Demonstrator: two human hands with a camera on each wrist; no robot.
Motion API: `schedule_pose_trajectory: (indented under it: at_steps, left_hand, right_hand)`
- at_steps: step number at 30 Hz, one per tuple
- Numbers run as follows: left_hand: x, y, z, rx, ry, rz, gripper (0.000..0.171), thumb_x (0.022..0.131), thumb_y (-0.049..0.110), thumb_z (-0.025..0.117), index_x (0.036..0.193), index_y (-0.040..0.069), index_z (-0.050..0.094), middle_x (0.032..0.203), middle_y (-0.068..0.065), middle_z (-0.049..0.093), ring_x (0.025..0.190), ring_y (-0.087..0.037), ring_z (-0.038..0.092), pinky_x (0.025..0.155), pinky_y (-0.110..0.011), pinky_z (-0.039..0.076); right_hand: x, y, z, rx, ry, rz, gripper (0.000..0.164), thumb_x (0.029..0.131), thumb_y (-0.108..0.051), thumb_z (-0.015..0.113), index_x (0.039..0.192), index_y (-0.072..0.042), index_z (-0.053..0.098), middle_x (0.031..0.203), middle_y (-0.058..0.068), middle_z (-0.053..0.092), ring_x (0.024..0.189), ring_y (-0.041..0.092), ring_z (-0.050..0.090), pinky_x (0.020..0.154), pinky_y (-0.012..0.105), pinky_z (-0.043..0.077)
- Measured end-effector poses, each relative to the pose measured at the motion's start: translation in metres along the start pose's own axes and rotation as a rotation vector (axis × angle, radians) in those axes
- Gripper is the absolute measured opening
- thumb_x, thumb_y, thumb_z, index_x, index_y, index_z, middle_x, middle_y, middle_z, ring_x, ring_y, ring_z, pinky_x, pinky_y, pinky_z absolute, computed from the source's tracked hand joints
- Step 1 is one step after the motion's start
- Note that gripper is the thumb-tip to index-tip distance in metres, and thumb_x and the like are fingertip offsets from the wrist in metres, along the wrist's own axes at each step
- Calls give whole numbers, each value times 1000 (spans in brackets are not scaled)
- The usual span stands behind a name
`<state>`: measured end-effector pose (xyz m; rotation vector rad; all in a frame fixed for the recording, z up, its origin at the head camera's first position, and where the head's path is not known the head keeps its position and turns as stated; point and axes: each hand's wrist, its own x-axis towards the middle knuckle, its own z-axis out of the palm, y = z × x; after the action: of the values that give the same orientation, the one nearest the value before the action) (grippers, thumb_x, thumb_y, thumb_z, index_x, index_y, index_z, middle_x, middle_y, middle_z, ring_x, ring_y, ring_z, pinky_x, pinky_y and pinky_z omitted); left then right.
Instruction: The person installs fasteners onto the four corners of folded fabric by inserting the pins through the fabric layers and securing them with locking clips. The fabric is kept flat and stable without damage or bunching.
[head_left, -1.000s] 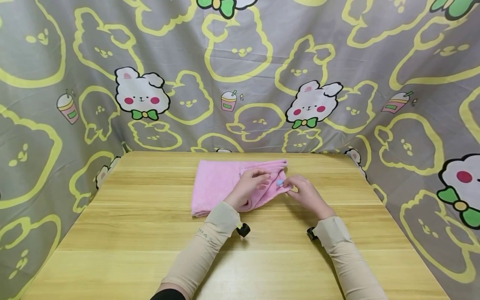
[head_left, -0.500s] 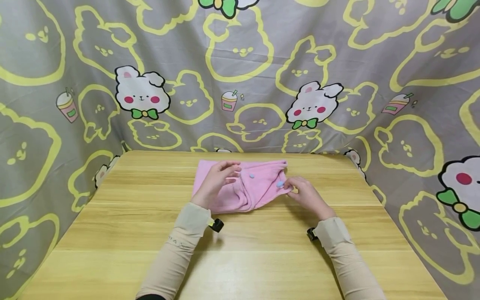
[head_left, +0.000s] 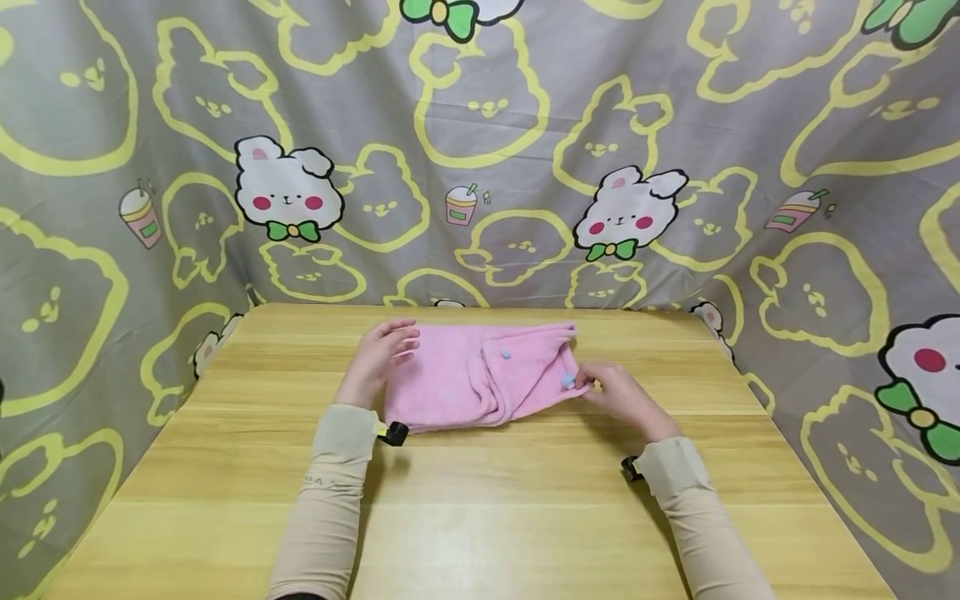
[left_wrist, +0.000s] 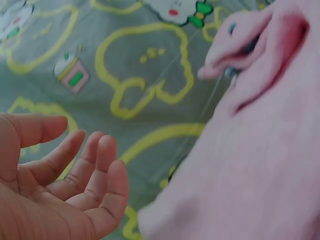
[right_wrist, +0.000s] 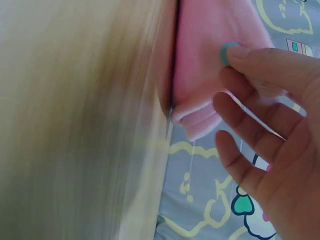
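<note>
A pink plush cloth [head_left: 438, 375], folded into a flat rectangle, lies on the table with its right part gathered in creases. One small blue button [head_left: 506, 354] shows on its upper layer, and a second blue button [head_left: 568, 382] sits at the right corner. My right hand [head_left: 618, 398] pinches that corner; in the right wrist view the thumb lies against the blue button [right_wrist: 228, 53] while the other fingers spread loosely. At the cloth's left end is my left hand [head_left: 378, 354], its fingers relaxed and slightly bent, holding nothing. The left wrist view shows a gap between this hand [left_wrist: 75, 195] and the cloth.
The wooden table [head_left: 480, 508] extends around the cloth on all sides. A grey curtain [head_left: 390, 108] with yellow outlines and cartoon rabbits hangs behind it and at both sides. Both wrists carry small black cameras.
My left hand has moved left, from over the cloth's right part to its left end, uncovering the creased layer and a button. My right hand keeps the corner, shifting slightly right.
</note>
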<state>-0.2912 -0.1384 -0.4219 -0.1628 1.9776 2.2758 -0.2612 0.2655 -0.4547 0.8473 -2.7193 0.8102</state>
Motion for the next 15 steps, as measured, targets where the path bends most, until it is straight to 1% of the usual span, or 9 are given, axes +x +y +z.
schedule_pose_trajectory:
  at_steps: [4, 8, 11, 15]
  left_hand:
    - [4, -7, -16, -17, 4, -16, 44, 100, 15, 53, 140, -2, 43, 97, 4, 64, 90, -11, 63, 100, -34, 48]
    - [6, -14, -28, -5, 42, -40, 44, 99, 15, 54, 139, -1, 44, 103, 1, 63, 90, -9, 62, 95, -30, 50]
    - [7, -19, -33, 7, 87, -53, 45, 98, 14, 55, 140, 0, 44, 104, 1, 63, 93, -10, 62, 94, -29, 52]
    - [9, -25, -35, 20, 150, -42, 44, 98, 11, 54, 139, -2, 46, 103, 0, 61, 96, -15, 60, 95, -29, 52]
  right_hand:
    - [-2, 3, 0, 14, -64, 18, 20, 80, 5, 65, 78, -15, 61, 79, 1, 66, 79, 13, 59, 75, 38, 55]
    - [-3, 5, 0, 33, -136, 63, 20, 81, 1, 67, 78, -17, 60, 77, -3, 63, 76, 10, 55, 71, 30, 51]
    - [-4, 6, -1, 51, -186, 98, 20, 79, 0, 70, 77, -17, 60, 76, -6, 61, 73, 8, 52, 68, 23, 47]
    - [-4, 8, -2, 69, -245, 106, 18, 77, 0, 73, 78, -14, 60, 75, -4, 59, 72, 9, 50, 67, 22, 45]
